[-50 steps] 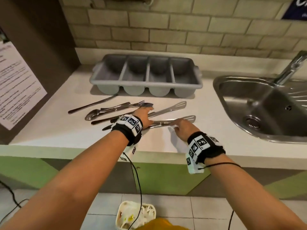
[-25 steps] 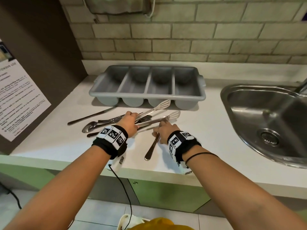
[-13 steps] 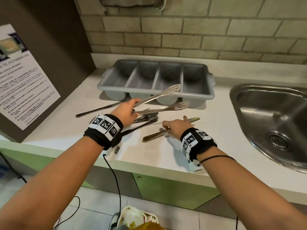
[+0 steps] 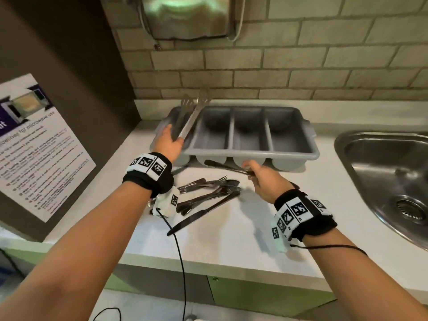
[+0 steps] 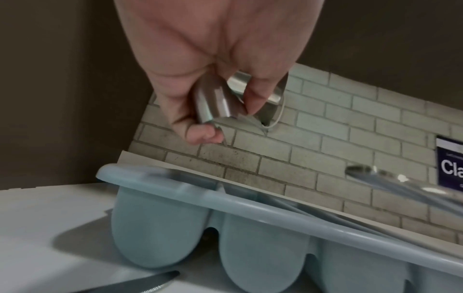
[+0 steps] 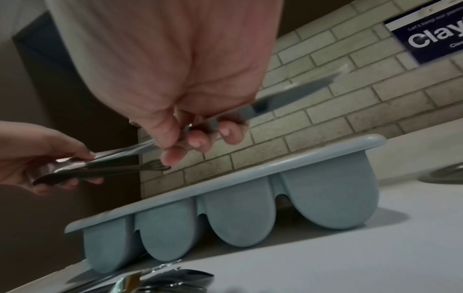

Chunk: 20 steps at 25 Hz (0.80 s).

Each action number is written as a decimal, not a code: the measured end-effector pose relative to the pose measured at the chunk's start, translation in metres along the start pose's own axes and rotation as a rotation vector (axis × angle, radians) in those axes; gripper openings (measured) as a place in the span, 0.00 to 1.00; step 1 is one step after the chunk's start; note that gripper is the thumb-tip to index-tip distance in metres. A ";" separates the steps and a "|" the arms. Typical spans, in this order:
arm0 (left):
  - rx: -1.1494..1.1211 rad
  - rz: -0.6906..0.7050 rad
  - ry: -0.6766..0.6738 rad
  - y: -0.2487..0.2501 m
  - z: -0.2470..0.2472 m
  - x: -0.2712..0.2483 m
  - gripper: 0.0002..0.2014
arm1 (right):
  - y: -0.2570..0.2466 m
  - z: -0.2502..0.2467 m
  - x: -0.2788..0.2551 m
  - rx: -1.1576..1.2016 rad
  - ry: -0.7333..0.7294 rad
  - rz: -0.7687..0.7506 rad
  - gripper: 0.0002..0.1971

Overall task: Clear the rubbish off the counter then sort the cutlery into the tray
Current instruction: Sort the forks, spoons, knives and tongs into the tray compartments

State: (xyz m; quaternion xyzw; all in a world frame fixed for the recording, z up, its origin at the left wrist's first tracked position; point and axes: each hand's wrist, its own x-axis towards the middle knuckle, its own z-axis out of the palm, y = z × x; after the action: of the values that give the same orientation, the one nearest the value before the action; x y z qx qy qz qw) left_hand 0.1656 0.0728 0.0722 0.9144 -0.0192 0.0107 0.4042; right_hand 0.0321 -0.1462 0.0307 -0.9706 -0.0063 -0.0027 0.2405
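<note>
The grey four-compartment cutlery tray [image 4: 254, 152] stands at the back of the white counter. My left hand [image 4: 170, 141] grips the hinge end of steel tongs [image 4: 192, 114], which point away over the leftmost compartment. The left wrist view shows the fingers curled round the tongs [image 5: 215, 101] above the tray [image 5: 250, 202]. My right hand [image 4: 266, 181] pinches a table knife [image 4: 222, 166] in the air just before the tray's front rim; the knife [image 6: 288, 95] runs across the fingers. Several forks, spoons and knives [image 4: 208, 193] lie in a pile on the counter between my wrists.
A steel sink [image 4: 393, 181] is set into the counter at the right. A dark wall panel with a notice [image 4: 34, 147] bounds the left side. A towel dispenser [image 4: 192, 17] hangs on the brick wall above the tray. A wrist cable [image 4: 180, 251] drops over the counter's front edge.
My left hand has lifted the tongs off the counter and carried them back over the tray's left compartment. My right hand has picked up a knife and raised it towards the tray.
</note>
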 end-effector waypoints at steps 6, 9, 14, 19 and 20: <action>0.192 -0.004 -0.096 -0.014 -0.003 0.063 0.19 | -0.035 0.003 0.028 0.151 0.200 0.056 0.13; 0.378 0.021 -0.173 -0.017 0.002 0.079 0.19 | -0.049 0.004 0.047 0.232 0.280 0.172 0.12; 0.563 0.038 -0.240 -0.031 0.018 0.108 0.19 | -0.063 0.003 0.074 0.370 0.352 0.279 0.06; 0.517 0.086 -0.281 -0.025 0.012 0.124 0.25 | -0.073 0.001 0.098 0.534 0.202 0.332 0.15; 0.490 0.091 -0.278 -0.022 0.007 0.129 0.24 | -0.075 0.002 0.101 0.571 0.194 0.341 0.17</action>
State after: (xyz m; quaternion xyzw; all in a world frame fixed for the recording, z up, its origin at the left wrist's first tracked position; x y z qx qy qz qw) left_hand 0.2949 0.0793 0.0557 0.9757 -0.1124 -0.0925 0.1639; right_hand 0.1325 -0.0781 0.0647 -0.8463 0.1786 -0.0530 0.4990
